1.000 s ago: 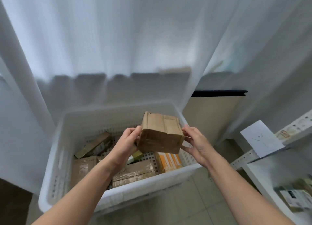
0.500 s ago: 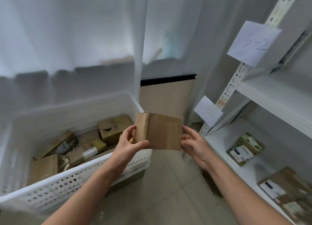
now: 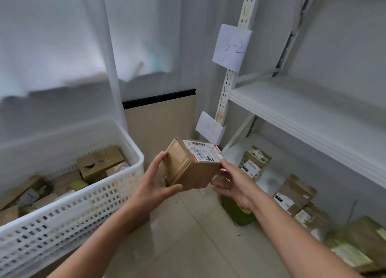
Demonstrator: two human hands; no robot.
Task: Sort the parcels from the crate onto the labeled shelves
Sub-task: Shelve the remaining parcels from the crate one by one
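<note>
head view | worn, faces forward-down | close to parcel [image 3: 188, 171] | crate [image 3: 83, 204] left, shelves [image 3: 292, 106] right

Brown cardboard parcel [image 3: 189, 171] is hanging tilted, gripped between left hand [image 3: 154, 186] and right hand [image 3: 236, 183], white shipping label facing up. White perforated crate [image 3: 83, 204] is sitting left, holding more boxes [image 3: 100, 163]; white shelves [image 3: 302, 115] are standing right.

A parcel storeroom: labelled white shelving [image 3: 302, 110] holding boxes, beside a crate [image 3: 69, 204] of parcels.
</note>
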